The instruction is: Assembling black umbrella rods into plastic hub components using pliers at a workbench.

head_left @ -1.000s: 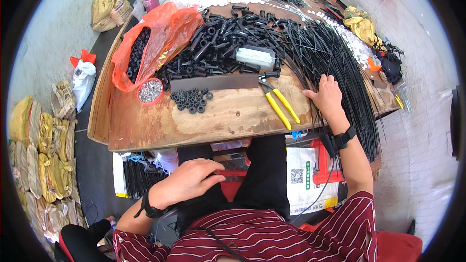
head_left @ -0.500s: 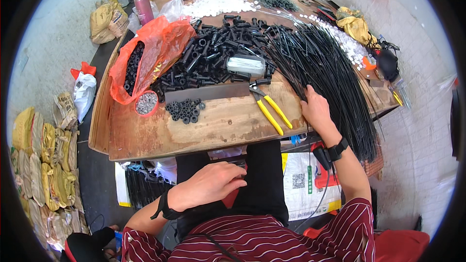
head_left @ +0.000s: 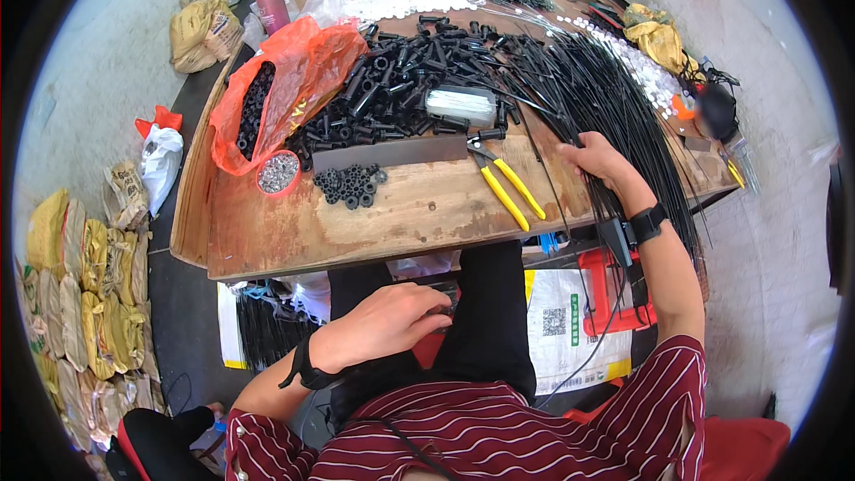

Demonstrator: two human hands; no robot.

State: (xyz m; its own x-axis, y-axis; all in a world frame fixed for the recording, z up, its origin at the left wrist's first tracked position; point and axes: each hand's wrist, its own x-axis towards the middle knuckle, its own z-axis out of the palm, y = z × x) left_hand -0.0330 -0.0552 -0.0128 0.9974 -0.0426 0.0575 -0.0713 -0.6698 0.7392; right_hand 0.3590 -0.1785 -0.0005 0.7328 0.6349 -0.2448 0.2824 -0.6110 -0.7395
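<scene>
Your right hand lies palm down at the near right edge of the wooden worktop, fingers curled loosely over the long thin black cable ties; whether it grips any of them you cannot tell from this angle. Those ties fan out from under that hand toward the far side and spill past it over the worktop's edge. Just left of that hand lie yellow-handled pliers, jaws pointing away from you. Your left hand sits below the worktop in your lap, fingers bent and resting on dark cloth, with nothing visibly held. Further left of the pliers is a small cluster of short black plastic rings, then a round red dish of small silver metal pieces. Beyond these stretches a heap of black plastic tubes, with a torn orange plastic bag at its left end.
</scene>
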